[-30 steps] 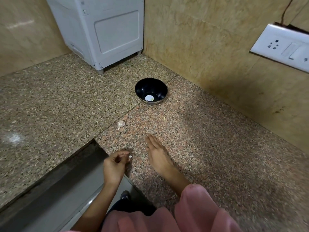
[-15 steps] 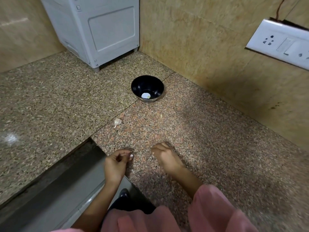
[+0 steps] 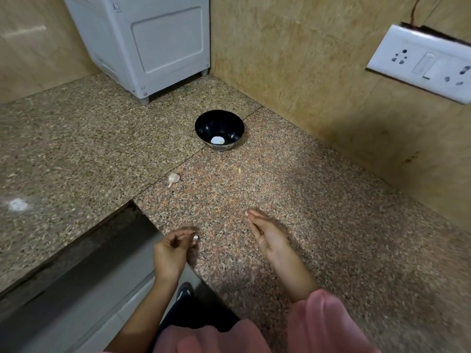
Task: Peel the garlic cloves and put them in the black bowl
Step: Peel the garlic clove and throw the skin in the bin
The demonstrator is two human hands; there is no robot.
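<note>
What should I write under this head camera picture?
Left hand pinches a small white piece, right hand open beside it; a garlic clove lies before the black bowl on the granite counter.

- A round, glossy black bowl (image 3: pixel 201 125) is set upright on the speckled granite counter (image 3: pixel 318 205), near the wall corner.
- A peeled white garlic clove (image 3: pixel 217 140) is seen lying at the bottom of the bowl.
- An unpeeled garlic clove (image 3: pixel 173 179), papery, off-white and with a tapered tip, is laid on the counter, apart from the bowl on its near side.
- A small white garlic piece (image 3: pixel 195 237) is pinched at the fingertips of the left hand (image 3: pixel 170 253); whether it is peeled cannot be told.
</note>
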